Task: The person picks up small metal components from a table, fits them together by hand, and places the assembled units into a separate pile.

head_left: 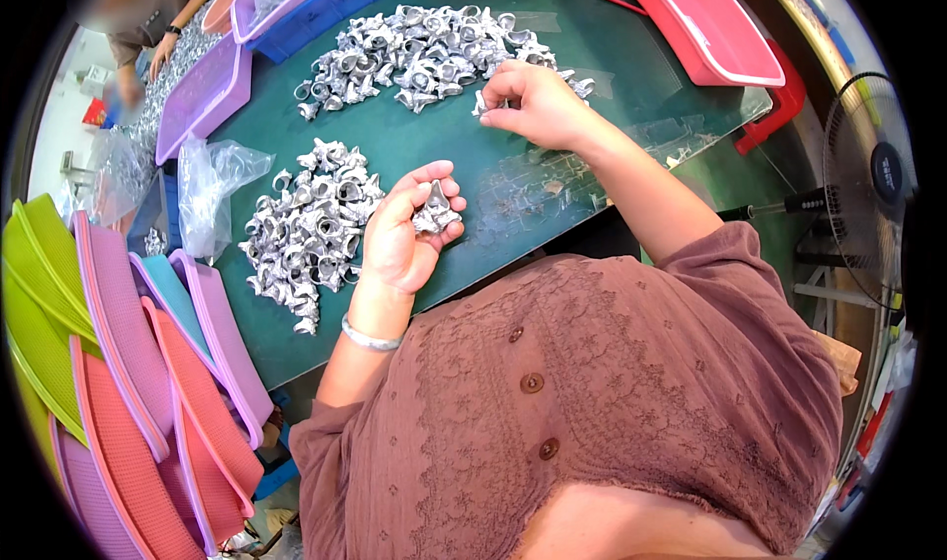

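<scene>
Green worktop (419, 138), and the left hand (397, 239) cups a silver metal casting (434, 211); the right hand (538, 106) pinches another casting (479, 104). Hold both snugly.

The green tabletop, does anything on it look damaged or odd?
Yes: the green tabletop has a scuffed, whitish patch between the right hand and the brown top, with ragged flakes, as if old tape or film had peeled. Nothing stands out in the two heaps of metal parts.
</scene>
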`<state>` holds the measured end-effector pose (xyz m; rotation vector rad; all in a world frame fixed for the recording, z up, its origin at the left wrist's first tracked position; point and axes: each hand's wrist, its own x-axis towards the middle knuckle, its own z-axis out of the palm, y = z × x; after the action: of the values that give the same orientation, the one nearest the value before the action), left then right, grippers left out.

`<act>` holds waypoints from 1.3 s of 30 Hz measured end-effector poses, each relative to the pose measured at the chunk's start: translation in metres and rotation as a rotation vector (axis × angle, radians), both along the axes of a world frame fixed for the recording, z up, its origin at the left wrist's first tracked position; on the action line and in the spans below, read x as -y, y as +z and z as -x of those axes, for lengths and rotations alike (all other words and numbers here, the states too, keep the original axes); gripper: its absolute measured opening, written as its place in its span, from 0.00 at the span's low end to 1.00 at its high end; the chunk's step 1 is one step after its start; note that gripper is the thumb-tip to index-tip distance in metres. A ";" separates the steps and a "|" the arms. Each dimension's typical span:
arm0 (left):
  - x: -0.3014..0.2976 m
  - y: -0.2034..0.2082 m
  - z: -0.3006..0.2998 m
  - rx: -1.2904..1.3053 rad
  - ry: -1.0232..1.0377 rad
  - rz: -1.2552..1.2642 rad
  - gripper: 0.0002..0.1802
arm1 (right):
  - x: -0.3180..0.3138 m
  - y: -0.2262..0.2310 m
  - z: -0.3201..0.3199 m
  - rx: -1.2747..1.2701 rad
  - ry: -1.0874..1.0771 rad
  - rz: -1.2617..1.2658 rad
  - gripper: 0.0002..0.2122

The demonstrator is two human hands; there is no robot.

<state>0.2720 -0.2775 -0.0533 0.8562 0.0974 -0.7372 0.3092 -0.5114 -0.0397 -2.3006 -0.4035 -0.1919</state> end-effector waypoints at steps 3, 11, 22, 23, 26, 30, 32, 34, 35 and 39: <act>0.003 0.004 0.000 0.003 -0.001 -0.061 0.16 | -0.006 0.002 0.005 -0.352 0.160 -0.605 0.03; 0.010 0.016 0.006 0.107 -0.021 -0.099 0.20 | -0.032 0.013 0.028 -0.166 0.456 -0.862 0.04; 0.011 0.015 0.009 0.164 0.061 -0.096 0.13 | -0.037 0.018 0.041 0.191 0.300 -0.426 0.08; 0.011 0.015 0.008 0.164 0.061 -0.092 0.13 | -0.038 0.018 0.042 0.209 0.303 -0.433 0.08; 0.012 0.013 0.008 0.167 0.067 -0.084 0.12 | -0.039 0.018 0.043 0.210 0.301 -0.476 0.11; 0.011 0.010 0.008 0.162 0.066 -0.071 0.12 | -0.033 0.010 0.042 0.169 0.258 -0.530 0.13; 0.009 0.009 0.008 0.161 0.052 -0.074 0.12 | -0.026 0.009 0.040 0.177 0.204 -0.495 0.11; 0.007 0.007 0.008 0.161 0.044 -0.070 0.13 | -0.011 0.008 0.033 0.277 0.036 -0.351 0.08; 0.007 0.005 0.007 0.164 0.038 -0.063 0.14 | -0.004 0.005 0.030 0.265 -0.041 -0.332 0.07; 0.003 0.006 0.003 0.035 -0.038 0.199 0.19 | 0.020 -0.001 0.020 0.407 -0.168 0.084 0.06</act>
<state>0.2691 -0.2807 -0.0470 0.6820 -0.0236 -0.7538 0.2893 -0.5310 -0.0409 -2.3756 -0.4261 -0.7467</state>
